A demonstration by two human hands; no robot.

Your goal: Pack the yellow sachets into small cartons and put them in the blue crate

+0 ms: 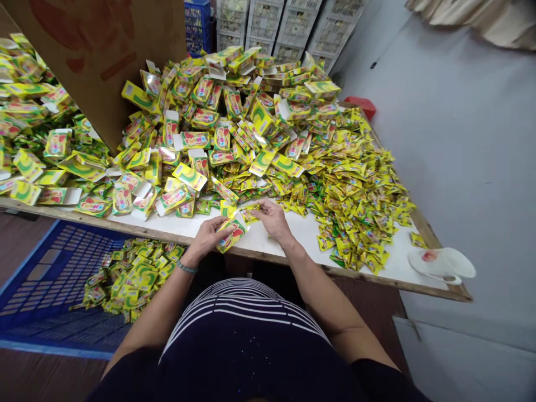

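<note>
A pale wall point(460, 139) is seen along the right side, and against it the end of a long white worktop point(302, 231), edged with wood, is set. Beyond the worktop, pale slatted crates point(263, 22) are stacked in columns. The left and middle of the worktop are covered by a large heap of cartons point(205, 117), yellow and green with red printing, many with white flaps raised. At the left, a brown cardboard panel point(113, 50) is tilted among them. Below the worktop's near edge, at the left, a blue crate point(54, 262) is placed, partly filled with a pile of cartons point(138, 279). To the right, a broad mound of sachets point(355, 184) in yellow and green is spread. A white scoop point(444, 261), stained red inside, is laid at the right corner.

At the near edge, the left hand point(208, 235) is closed about a single carton point(233, 231), which is gripped between thumb and fingers and held tilted, with a white flap at its upper end. The right hand point(273, 219) is held just beyond it, and a small yellow sachet point(250, 213) is pinched between its fingertips, close to that upper end; whether the two are touching cannot be told.
</note>
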